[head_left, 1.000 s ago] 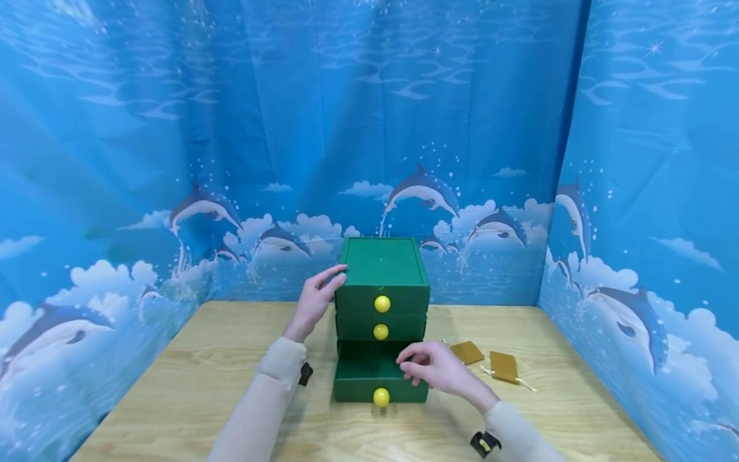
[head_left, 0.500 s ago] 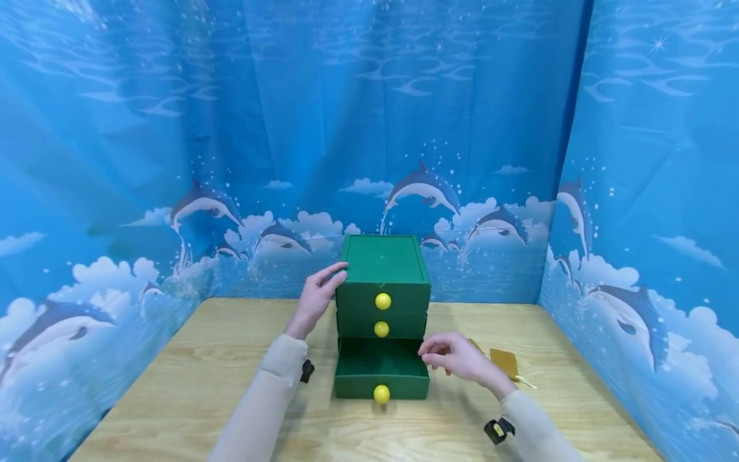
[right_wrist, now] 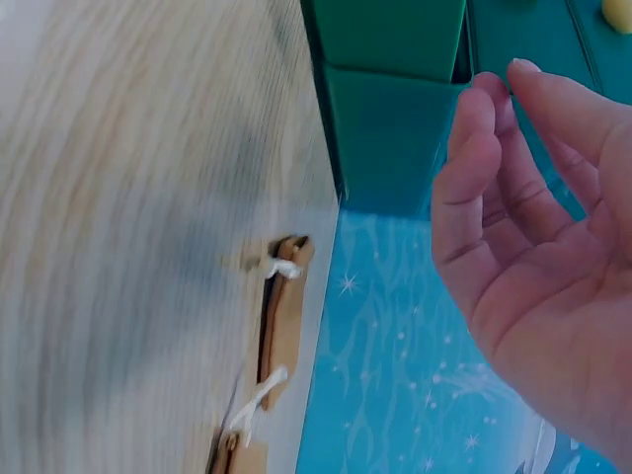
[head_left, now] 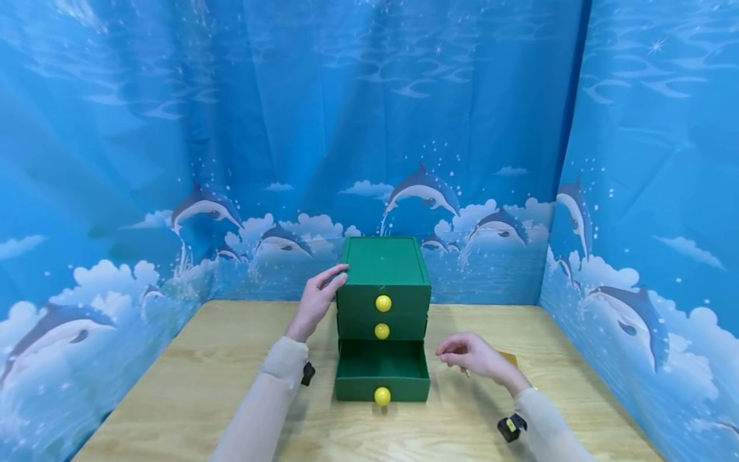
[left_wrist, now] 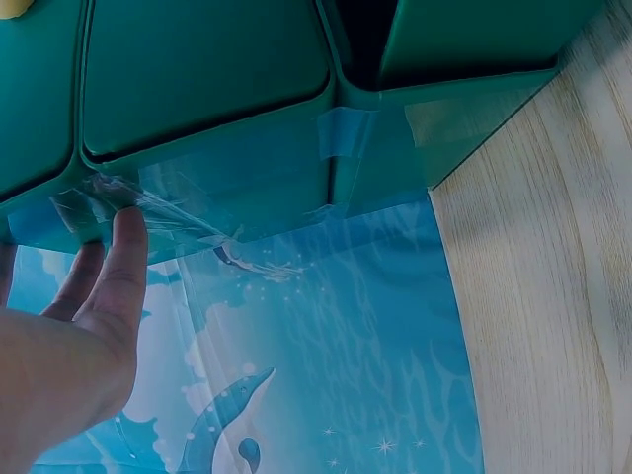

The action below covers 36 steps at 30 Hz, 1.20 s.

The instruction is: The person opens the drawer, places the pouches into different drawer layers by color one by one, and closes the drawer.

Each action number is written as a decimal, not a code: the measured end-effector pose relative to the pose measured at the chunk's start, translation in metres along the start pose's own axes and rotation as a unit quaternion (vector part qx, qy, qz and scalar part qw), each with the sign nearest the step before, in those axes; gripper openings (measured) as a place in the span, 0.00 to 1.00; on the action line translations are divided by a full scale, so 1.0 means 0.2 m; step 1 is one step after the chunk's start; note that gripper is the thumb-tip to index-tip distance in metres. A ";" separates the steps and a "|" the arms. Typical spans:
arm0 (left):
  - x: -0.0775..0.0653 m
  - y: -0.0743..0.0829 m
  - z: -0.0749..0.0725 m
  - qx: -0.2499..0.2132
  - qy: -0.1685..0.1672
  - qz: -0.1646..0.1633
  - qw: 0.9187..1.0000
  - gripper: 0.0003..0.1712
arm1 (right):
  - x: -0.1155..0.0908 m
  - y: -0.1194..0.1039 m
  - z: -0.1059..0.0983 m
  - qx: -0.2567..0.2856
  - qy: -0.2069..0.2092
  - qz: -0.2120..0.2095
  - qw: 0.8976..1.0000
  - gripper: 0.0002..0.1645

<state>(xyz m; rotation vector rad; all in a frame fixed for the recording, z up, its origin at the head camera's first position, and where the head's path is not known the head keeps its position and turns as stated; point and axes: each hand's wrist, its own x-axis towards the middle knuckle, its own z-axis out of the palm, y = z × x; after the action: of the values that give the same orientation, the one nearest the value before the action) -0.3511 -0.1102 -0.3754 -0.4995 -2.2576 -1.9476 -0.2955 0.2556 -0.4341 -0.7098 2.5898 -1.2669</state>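
Observation:
A green drawer cabinet (head_left: pixel 385 260) with round yellow knobs stands on the table, its bottom drawer (head_left: pixel 353 389) pulled out and the two above pushed in. Against the cabinet's left side rest the fingertips of my left hand (head_left: pixel 316 300); the left wrist view shows that hand (left_wrist: pixel 79 360) touching the taped side wall. My right hand (head_left: pixel 478 360) hovers just right of the drawer, fingers loosely bent and holding nothing, as the right wrist view of the hand (right_wrist: pixel 543 237) confirms. Beneath it lie brown drawstring pouches (right_wrist: pixel 288 326) with white cords, mostly hidden in the head view.
The light wooden table (head_left: pixel 231 359) extends on both sides of the cabinet. A blue dolphin-print curtain (head_left: pixel 277 128) closes off the back and sides. A second pouch (right_wrist: pixel 252 458) is cut by the right wrist view's bottom edge.
My right hand has moved right, from over the open drawer to beside it, now covering most of the pouches. The left hand has stayed on the cabinet's side.

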 end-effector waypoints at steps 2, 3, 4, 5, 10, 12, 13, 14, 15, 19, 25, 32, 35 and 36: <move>-0.01 -0.01 0.00 -0.002 0.001 -0.007 1.000 0.28 | -0.01 0.02 -0.01 0.002 -0.002 -0.003 1.000 0.10; -0.01 -0.01 0.00 -0.004 0.002 -0.009 1.000 0.28 | -0.01 0.03 -0.01 0.003 -0.004 -0.002 1.000 0.11; -0.01 -0.02 0.00 -0.005 0.003 -0.012 1.000 0.28 | -0.01 0.04 -0.02 0.004 -0.005 0.000 1.000 0.11; -0.01 -0.02 0.00 -0.005 0.004 -0.012 1.000 0.28 | -0.01 0.04 -0.02 0.003 -0.006 0.003 1.000 0.11; -0.01 -0.03 -0.01 -0.003 0.011 -0.009 1.000 0.29 | -0.02 0.07 -0.06 -0.012 -0.015 0.024 1.000 0.13; -0.01 -0.03 -0.01 -0.006 0.010 -0.011 1.000 0.28 | -0.03 0.10 -0.08 -0.022 -0.018 0.033 0.999 0.13; -0.02 -0.04 0.00 -0.007 0.008 -0.013 1.000 0.27 | -0.04 0.11 -0.09 -0.023 -0.019 0.039 0.999 0.12; -0.02 -0.04 0.00 -0.009 0.008 -0.017 1.000 0.27 | -0.05 0.12 -0.10 -0.027 -0.019 0.042 0.999 0.12; -0.02 -0.04 0.00 -0.010 0.006 -0.019 1.000 0.26 | -0.06 0.14 -0.11 -0.029 -0.018 0.046 0.998 0.12; -0.02 -0.03 0.02 -0.010 0.003 -0.013 1.000 0.27 | -0.10 0.18 -0.16 -0.034 -0.008 0.043 0.998 0.12; -0.01 -0.01 0.02 -0.003 0.010 -0.001 1.000 0.27 | -0.14 0.25 -0.23 -0.030 0.000 0.024 0.999 0.14; -0.01 0.01 0.02 -0.003 -0.004 -0.003 1.000 0.28 | -0.19 0.35 -0.29 -0.058 0.007 0.022 0.998 0.14; 0.00 0.02 0.01 -0.003 0.000 0.002 1.000 0.29 | -0.20 0.38 -0.32 -0.057 -0.003 0.012 0.998 0.14; 0.01 0.00 0.01 -0.003 0.003 0.007 1.000 0.29 | -0.20 0.38 -0.33 -0.058 -0.006 0.008 0.998 0.15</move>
<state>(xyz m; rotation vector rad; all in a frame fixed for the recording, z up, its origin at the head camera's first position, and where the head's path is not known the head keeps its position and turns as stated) -0.3516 -0.1082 -0.3747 -0.5068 -2.2390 -1.9477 -0.3093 0.3622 -0.4543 -0.7132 2.6721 -1.1120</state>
